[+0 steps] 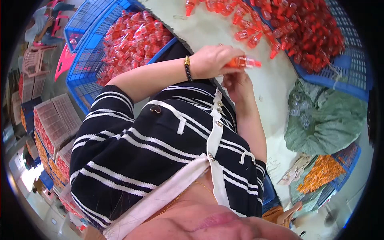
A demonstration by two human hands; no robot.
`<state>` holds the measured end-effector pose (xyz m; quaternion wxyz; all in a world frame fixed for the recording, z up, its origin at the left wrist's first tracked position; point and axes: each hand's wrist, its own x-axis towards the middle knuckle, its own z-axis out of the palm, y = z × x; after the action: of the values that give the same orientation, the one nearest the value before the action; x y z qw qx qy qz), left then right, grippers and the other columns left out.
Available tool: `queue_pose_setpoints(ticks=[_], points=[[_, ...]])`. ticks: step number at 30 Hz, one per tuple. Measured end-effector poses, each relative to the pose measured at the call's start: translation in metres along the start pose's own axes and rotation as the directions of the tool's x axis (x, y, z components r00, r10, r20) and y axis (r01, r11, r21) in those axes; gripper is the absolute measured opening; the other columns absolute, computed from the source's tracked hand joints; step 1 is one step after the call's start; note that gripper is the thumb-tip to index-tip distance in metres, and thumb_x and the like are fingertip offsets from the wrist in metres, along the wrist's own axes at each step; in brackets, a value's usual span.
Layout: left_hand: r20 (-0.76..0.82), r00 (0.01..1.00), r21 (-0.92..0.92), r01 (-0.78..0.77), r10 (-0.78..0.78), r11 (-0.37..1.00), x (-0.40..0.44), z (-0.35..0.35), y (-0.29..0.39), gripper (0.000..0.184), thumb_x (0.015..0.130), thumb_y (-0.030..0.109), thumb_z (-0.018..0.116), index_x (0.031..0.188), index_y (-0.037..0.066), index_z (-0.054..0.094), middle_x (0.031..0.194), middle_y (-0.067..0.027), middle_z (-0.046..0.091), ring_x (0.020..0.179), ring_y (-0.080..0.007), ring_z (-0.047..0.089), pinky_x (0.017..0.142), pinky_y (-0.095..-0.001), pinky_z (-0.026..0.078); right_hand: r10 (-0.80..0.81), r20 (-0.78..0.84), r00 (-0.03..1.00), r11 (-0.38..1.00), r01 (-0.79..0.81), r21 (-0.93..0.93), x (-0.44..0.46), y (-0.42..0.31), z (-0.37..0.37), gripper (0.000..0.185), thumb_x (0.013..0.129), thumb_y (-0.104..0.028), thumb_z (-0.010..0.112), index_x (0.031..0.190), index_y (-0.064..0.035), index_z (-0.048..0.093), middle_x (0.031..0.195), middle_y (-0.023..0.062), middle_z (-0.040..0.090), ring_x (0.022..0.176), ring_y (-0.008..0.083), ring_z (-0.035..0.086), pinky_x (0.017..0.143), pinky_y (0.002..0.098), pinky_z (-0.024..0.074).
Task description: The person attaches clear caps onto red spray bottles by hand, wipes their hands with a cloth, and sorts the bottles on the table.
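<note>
My left hand (218, 61), with a dark bracelet at its wrist, is closed around a small clear bottle (242, 62) with red parts. The bottle's red tip points right, over the pale tabletop (268, 94). Just beneath it is my right hand (238, 85), its fingers curled in close to the bottle. What those fingers pinch, if anything, is hidden. More of the red-and-clear bottles (253, 30) lie loose on the table beyond my hands.
A blue crate (78, 86) of red-and-clear bottles stands at left. Another blue crate (360, 82) with a red heap is at upper right. Below that lie a green bag (324, 124) with clear pieces and a pile of orange pieces (322, 174). Stacked crates (60, 120) stand far left.
</note>
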<state>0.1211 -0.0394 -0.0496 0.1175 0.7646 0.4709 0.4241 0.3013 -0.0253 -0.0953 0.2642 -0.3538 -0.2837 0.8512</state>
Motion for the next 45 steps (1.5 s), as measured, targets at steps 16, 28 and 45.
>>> queue_pose_setpoints(ticks=[16,28,45], points=[[-0.244,0.894,0.582,0.445,-0.376,0.681,-0.066,-0.139,-0.061,0.058,0.079,0.038,0.069,0.125,0.009,0.050,0.111,-0.0148,0.058,0.101,-0.0309,0.057,0.084,-0.0382,0.047,-0.047,-0.103,0.994,0.963,0.017,-0.269,-0.008,-0.010,0.011,0.038,0.097,-0.036,0.045,0.112,-0.0024,0.058,0.086,0.0036,0.060,0.070,0.0080,0.054,0.062,0.0227,0.0474],[-0.202,0.853,0.725,0.460,-0.481,0.512,-0.033,-0.062,-0.105,0.074,0.082,0.058,0.055,0.142,0.020,0.033,0.149,-0.0160,0.023,0.139,-0.0367,0.018,0.104,-0.0646,0.019,-0.176,-0.140,0.974,0.903,0.103,-0.418,0.009,0.011,-0.015,0.019,0.094,-0.020,0.055,0.106,-0.0056,0.060,0.085,0.0027,0.061,0.058,0.0054,0.053,0.057,0.0200,0.0468],[-0.020,0.775,-0.947,-0.217,-0.631,-0.236,0.021,-0.109,-0.048,0.089,0.081,0.077,0.031,0.145,0.016,0.021,0.151,-0.0159,0.013,0.139,-0.0382,0.015,0.105,-0.0659,0.014,-0.453,0.103,0.885,0.881,0.462,-0.100,0.010,-0.057,0.082,0.087,0.082,-0.066,0.048,0.148,-0.0235,0.011,0.151,0.0089,0.015,0.133,0.0271,0.024,0.101,0.0487,0.0267]])
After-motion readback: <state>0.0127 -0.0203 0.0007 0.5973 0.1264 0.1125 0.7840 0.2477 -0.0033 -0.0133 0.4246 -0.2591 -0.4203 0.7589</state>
